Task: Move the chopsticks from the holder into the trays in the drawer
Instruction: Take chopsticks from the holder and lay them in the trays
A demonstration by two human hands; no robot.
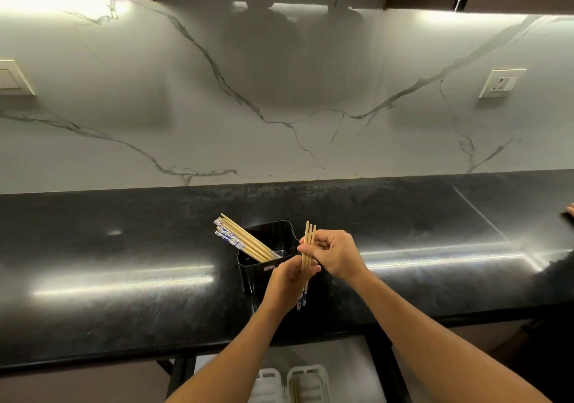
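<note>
White trays (pixel 270 381) cropped below; fingers (pixel 311 269) of left hand (pixel 287 283) and right hand (pixel 338 256) around partly hidden chopsticks (pixel 311 234).

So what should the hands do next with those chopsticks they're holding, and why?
Probably lower the held chopsticks into the white trays in the drawer below: the left hand and right hand grip them outside the black holder.
</note>
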